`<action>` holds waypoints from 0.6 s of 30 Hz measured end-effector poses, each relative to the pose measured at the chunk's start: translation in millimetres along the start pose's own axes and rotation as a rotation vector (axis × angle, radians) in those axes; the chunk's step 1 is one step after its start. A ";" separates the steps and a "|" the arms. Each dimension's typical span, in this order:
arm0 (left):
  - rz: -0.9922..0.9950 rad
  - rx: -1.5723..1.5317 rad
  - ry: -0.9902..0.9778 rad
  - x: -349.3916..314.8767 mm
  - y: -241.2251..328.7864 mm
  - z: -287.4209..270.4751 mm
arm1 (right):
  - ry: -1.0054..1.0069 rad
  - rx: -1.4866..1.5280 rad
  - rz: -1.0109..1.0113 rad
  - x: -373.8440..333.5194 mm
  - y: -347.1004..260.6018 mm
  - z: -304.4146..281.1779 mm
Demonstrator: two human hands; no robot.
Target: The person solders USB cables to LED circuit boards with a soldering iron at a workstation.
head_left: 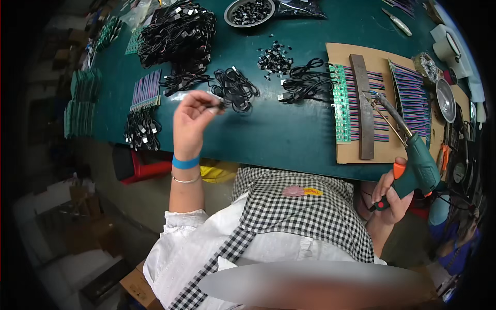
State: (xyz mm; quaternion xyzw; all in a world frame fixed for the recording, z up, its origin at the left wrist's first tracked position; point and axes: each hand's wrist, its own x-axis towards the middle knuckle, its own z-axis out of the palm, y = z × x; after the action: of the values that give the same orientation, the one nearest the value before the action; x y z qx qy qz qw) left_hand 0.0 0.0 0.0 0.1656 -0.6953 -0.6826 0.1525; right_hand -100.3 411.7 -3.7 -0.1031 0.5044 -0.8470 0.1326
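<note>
My left hand [191, 120] is raised over the table's front part, its fingertips pinched on the end of a black cable [220, 106]. Just beyond them lies a loose bundle of black cables [236, 88]. My right hand [393, 201] is wrapped round the handle of a green soldering gun [422, 161] with an orange trigger. Its long metal nozzle points up and left, with the tip near a brown metal bar [363, 132]. Under the bar lies a row of green circuit boards [342, 111] with coloured wires, and black USB cables [305, 85] run to its far end.
A cardboard sheet [330, 51] carries the boards and a second wired strip [411, 98]. Farther off are a heap of black cables [178, 36], small black parts [275, 59] and a bowl of them [249, 25]. Stacked green boards [82, 101] stand at left; a metal dish [445, 101] at right.
</note>
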 end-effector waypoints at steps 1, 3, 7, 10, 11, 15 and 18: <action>-0.040 0.208 -0.014 -4.9 -6.7 0.0 | 0.002 -0.005 0.001 0.4 -1.0 1.0; 0.117 0.766 -0.034 -15.1 -16.0 7.6 | 0.004 -0.016 0.007 1.3 -3.9 0.9; 0.269 0.981 -0.081 -16.9 -7.6 35.3 | 0.006 -0.043 0.007 0.8 -7.3 -1.5; 0.313 1.095 -0.074 -16.6 -10.7 53.9 | 0.009 -0.047 0.005 -1.7 -5.9 -2.0; 0.347 1.210 -0.077 -16.1 -11.8 59.1 | 0.010 -0.055 0.005 -2.7 -5.3 -2.0; 0.378 1.236 -0.050 -16.4 -22.1 73.7 | 0.026 -0.051 0.007 -2.3 -6.8 -2.4; 0.511 1.017 -0.091 -15.4 -7.3 91.6 | 0.040 -0.070 0.033 -1.9 -9.2 0.7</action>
State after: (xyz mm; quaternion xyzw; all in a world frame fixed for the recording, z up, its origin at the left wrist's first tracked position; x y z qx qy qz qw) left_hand -26.2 89.0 -9.0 0.0154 -0.9602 -0.2098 0.1837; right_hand -99.3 416.0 4.7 -0.0822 0.5377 -0.8285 0.1327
